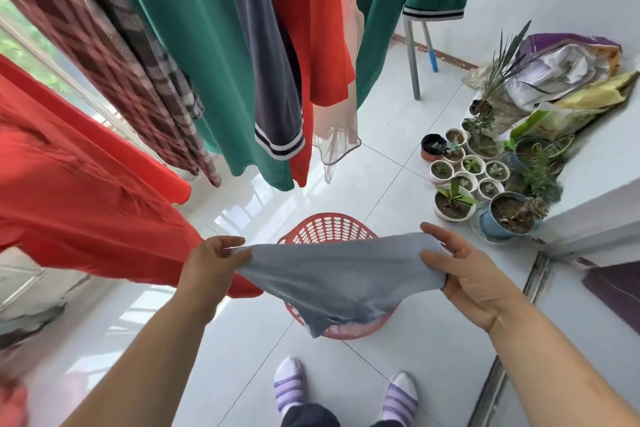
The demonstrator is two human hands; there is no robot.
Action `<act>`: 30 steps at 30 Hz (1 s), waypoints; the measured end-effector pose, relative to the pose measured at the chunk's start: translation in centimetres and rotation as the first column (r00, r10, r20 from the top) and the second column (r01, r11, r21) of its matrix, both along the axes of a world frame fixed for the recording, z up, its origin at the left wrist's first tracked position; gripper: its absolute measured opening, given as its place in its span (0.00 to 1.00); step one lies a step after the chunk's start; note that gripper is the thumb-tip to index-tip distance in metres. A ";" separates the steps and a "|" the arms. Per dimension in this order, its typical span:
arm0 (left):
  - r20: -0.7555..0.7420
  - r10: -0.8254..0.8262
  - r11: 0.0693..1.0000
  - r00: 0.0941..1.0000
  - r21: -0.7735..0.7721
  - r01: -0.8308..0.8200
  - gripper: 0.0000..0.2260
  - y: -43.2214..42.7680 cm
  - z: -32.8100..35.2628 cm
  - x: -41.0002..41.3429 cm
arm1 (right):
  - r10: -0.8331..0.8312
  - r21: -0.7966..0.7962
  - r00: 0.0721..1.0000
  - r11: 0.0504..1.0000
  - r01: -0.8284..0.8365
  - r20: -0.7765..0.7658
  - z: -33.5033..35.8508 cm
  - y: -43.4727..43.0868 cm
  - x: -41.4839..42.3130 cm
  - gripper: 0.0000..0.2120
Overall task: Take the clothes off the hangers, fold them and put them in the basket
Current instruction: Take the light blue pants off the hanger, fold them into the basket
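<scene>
Left hand (211, 263), right hand (474, 276) (both in a pinch) on grey garment (339, 276) over red basket (327, 222).

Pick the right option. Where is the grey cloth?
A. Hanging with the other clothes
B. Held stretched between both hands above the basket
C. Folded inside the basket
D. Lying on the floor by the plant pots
B: the left hand and the right hand each grip one end of the grey cloth, which spans the air over the basket.
</scene>
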State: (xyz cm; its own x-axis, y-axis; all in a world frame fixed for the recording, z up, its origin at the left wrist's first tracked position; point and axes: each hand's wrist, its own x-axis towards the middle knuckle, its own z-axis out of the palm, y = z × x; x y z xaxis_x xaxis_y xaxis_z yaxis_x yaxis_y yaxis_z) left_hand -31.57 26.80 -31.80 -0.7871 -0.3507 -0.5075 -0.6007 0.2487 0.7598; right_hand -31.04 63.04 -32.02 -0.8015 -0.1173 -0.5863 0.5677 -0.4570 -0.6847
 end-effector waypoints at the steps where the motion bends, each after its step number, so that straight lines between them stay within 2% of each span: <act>1: 0.016 -0.037 0.994 0.999 -0.103 0.038 0.06 0.0 -0.4 0.2 | 0.017 0.026 1.000 1.000 -0.018 0.018 -0.3 -0.1 0.1 0.30; 3: 0.028 -0.088 0.971 0.996 -0.223 0.092 0.04 0.4 -1.1 0.8 | 0.055 0.085 0.997 0.995 -0.061 0.063 -0.8 -0.2 0.4 0.23; 5: 0.036 -0.113 0.965 0.993 -0.235 0.118 0.02 0.5 -1.8 1.3 | 0.116 0.186 0.986 0.973 -0.136 0.117 -1.5 -0.2 1.0 0.20; 11: 0.100 -0.077 0.996 0.992 -0.041 0.081 0.04 0.1 -4.9 2.2 | 0.203 0.360 0.937 0.883 -0.301 0.286 -4.6 0.8 3.5 0.18; 18: 0.103 -0.007 0.995 0.995 0.101 -0.003 0.06 0.1 -7.9 1.2 | 0.144 0.384 0.952 0.891 -0.244 0.271 -6.4 0.8 3.3 0.13; 23: 0.070 -0.003 0.993 0.998 0.118 -0.006 0.08 -0.1 -8.9 -1.4 | 0.074 0.459 0.976 0.874 -0.162 0.204 -7.4 0.1 0.5 0.12; 30: -0.089 0.026 0.994 0.996 0.104 -0.017 0.11 -0.7 -9.2 -5.1 | 0.002 0.467 0.998 0.884 -0.034 0.069 -7.4 -0.7 -4.2 0.11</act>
